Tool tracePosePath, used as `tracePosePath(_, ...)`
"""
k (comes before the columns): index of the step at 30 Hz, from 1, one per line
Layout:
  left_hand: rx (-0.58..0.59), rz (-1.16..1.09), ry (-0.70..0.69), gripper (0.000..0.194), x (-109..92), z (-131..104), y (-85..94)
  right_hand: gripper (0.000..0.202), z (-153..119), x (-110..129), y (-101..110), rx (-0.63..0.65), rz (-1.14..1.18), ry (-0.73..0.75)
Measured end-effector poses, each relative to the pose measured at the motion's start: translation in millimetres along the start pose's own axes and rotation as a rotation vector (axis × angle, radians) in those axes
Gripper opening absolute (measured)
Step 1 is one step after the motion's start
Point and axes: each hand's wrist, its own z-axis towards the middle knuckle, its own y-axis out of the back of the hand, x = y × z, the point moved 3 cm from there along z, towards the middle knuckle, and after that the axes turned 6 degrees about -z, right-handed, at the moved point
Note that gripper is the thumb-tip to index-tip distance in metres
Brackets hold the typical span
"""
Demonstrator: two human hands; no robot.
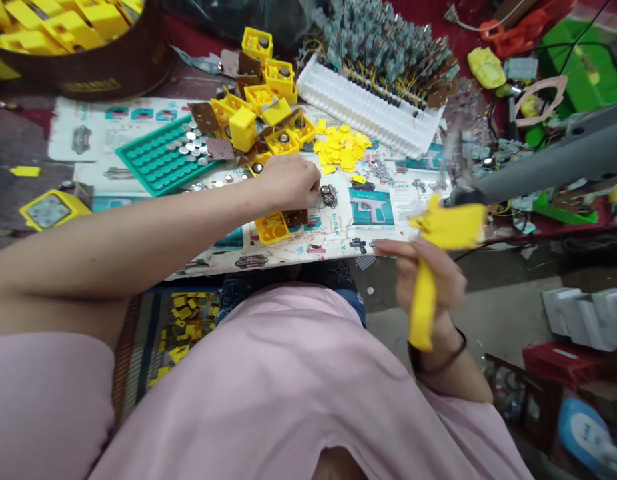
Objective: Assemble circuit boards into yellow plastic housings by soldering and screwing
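Observation:
My left hand [293, 181] reaches over the table with its fingers curled downward. Whatever it pinches is hidden beneath the hand. Just below it lie an open yellow plastic casing [272, 228] and a brown piece [295, 217]. Small round metal parts [327, 195] are beside its fingertips. My right hand [433, 277], off the table's front edge, is closed around the handle of a yellow gun-shaped tool [453, 225], blurred by motion. More yellow casings [283, 140] with round metal parts inside stand beyond my left hand.
A teal ridged tray [155, 160] holds silver discs [193, 143]. Small yellow pieces [341, 147] are heaped near a white foam block [368, 100] with wired grey parts [388, 47]. A brown tub [88, 77] of yellow casings stands back left; a grey pole [553, 157] slants in from the right.

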Motion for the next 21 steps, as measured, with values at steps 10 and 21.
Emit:
tracePosePath(10, -0.067, -0.061, 0.003, 0.024, 2, -4, -0.6, 0.031, 67, -7, -117, 0.284, -0.457, -0.096)
tracePosePath(21, 0.011, -0.022, -0.091, 0.027, 12, -9, 0.5, 0.029, 46, -30, -69, 0.219, -0.397, 0.035)
